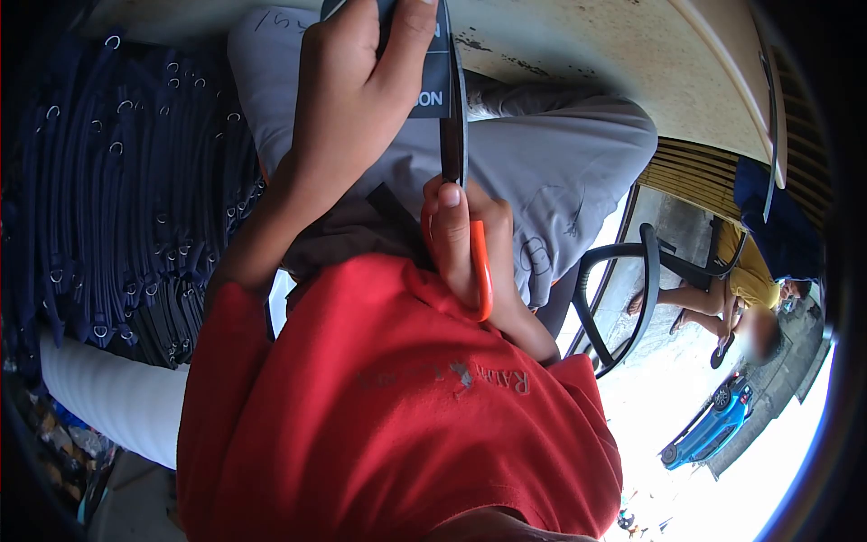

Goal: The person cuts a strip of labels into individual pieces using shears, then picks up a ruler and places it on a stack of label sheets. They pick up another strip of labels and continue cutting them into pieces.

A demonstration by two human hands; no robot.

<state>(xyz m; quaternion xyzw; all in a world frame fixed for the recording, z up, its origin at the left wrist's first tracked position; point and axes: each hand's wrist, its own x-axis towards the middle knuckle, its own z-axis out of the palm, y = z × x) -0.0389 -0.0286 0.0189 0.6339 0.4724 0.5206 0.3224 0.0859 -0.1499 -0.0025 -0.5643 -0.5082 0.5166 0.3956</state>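
Note:
My left hand (pixel 366 77) is raised at the top centre, its thumb and fingers closed on a dark label (pixel 432 90) with white letters. Below it and to the right, my right hand (pixel 465 235) grips an orange handle (pixel 482 271), with the thumb along a long, narrow black piece (pixel 453 126). That piece runs up beside the label; whether it is a blade or a strap is unclear. Both hands are above my lap, over grey trousers (pixel 542 172). The top of the label is cut off by the frame edge.
Many dark straps with metal rings (pixel 117 181) hang at the left, above a white roll (pixel 117 393). A pale table edge (pixel 713 90) crosses the top right. Beyond a black chair arm (pixel 646 298), a seated person in yellow (pixel 754 266) and a blue car (pixel 709 429) appear.

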